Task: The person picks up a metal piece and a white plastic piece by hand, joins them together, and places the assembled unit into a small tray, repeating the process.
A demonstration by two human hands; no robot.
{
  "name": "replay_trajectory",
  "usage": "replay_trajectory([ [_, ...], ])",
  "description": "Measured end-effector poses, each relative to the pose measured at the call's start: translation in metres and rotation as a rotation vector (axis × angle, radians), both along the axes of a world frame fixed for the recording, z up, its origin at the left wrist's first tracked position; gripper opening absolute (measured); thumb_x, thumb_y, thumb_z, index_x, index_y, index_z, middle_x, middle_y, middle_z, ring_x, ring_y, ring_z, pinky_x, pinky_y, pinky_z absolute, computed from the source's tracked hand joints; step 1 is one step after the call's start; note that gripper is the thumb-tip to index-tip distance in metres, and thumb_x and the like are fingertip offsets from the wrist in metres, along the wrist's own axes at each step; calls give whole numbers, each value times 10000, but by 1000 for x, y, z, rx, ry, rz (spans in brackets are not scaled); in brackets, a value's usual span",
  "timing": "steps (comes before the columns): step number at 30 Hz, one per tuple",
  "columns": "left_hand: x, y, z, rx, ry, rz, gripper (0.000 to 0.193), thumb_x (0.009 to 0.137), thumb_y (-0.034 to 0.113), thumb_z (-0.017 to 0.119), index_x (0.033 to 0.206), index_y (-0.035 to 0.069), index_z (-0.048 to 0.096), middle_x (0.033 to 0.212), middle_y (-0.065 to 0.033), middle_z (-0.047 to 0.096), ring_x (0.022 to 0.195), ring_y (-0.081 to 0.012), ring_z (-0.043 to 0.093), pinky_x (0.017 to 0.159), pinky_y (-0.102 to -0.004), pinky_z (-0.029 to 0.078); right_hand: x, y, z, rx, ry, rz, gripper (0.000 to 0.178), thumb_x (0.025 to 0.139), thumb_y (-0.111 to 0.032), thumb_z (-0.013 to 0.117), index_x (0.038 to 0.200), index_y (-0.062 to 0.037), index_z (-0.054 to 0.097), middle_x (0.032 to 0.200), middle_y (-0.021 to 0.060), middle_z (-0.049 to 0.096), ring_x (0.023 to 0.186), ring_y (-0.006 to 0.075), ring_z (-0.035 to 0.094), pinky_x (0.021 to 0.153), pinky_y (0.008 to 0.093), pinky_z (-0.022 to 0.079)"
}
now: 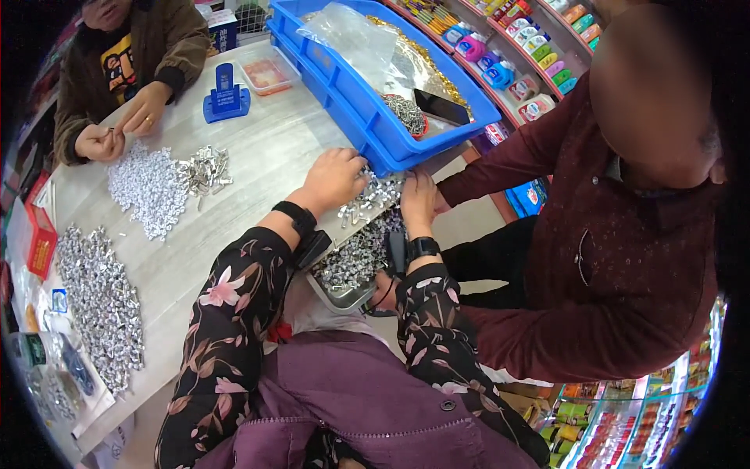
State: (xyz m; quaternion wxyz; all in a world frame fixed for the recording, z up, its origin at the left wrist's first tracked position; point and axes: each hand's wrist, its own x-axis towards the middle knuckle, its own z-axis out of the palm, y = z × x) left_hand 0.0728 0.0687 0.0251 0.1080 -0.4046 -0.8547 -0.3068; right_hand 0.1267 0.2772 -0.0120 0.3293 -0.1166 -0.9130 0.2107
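Note:
My left hand lies on the table with its fingers bent, beside a small heap of shiny metal pieces. Across that heap, my right hand reaches up over the table edge, fingers together and extended. Neither hand visibly grips anything, though the fingertips are partly hidden. Just below the edge is a metal tray full of similar small silvery and dark pieces. A co-worker's hand is at the tray's near right side. My black wrist straps carry dark box-like devices.
A blue plastic crate with bags, a phone and chain-like items stands at the back. White pieces, metal clips and a long silvery pile lie left. Another person sits far left; a co-worker in maroon stands right.

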Motion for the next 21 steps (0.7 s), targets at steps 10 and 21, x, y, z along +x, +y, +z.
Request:
replay_trajectory([
  [10, 22, 11, -8, 95, 32, 1, 293, 789, 259, 543, 1007, 75, 608, 1071, -119, 568, 1023, -280, 513, 900, -384, 401, 8, -27, 1, 4, -38, 15, 328, 872, -243, 443, 965, 15, 623, 1058, 198, 583, 1044, 363, 492, 914, 431, 361],
  [21, 61, 25, -9, 191, -154, -67, 302, 744, 100, 503, 1023, 6, 569, 1057, -181, 569, 988, -355, 514, 895, -406, 400, 45, -53, 17, -84, -4, 222, 275, 869, -226, 472, 929, -13, 637, 970, 171, 611, 941, 340, 547, 831, 429, 410],
])
